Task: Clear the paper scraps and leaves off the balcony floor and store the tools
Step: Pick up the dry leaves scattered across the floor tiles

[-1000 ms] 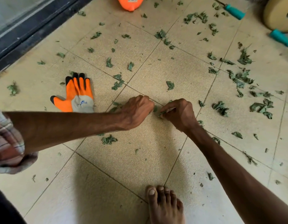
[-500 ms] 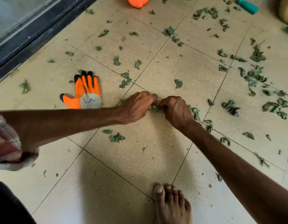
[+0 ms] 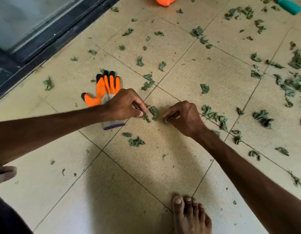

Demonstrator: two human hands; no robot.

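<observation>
- Leaf scraps [image 3: 154, 111] lie on the tiled floor [image 3: 146, 169] between our two hands, and each hand has hold of a piece.
- Our right hand [image 3: 185, 117] is curled tight, its thumb and fingertips pinching a thin green sliver just off the tile.
- Our left hand [image 3: 124, 105] is curled as well, with thumb and forefinger closing on a scrap at the left edge of that small clump. We cannot tell whether either palm hides more.
- To do this step well, we judge it best to draw the fingertips of both hands toward each other so the clump bunches. We can then lift it as one handful rather than bit by bit. The pieces look dry and curled, so a soft pinch should keep them from crumbling.
- Just left, partly under our left wrist, an orange work glove [image 3: 105, 92] lies flat.
- Nearer to us sits another small clump [image 3: 136, 142], and to the right a trail of leaves [image 3: 213, 114] follows the grout line.
- Far right a teal handle [image 3: 289, 5] shows, and far left runs the dark door frame [image 3: 45, 48].
- With litter lying on every side of our hands, we judge the clearing far from done, and the tools are not yet stored.
</observation>
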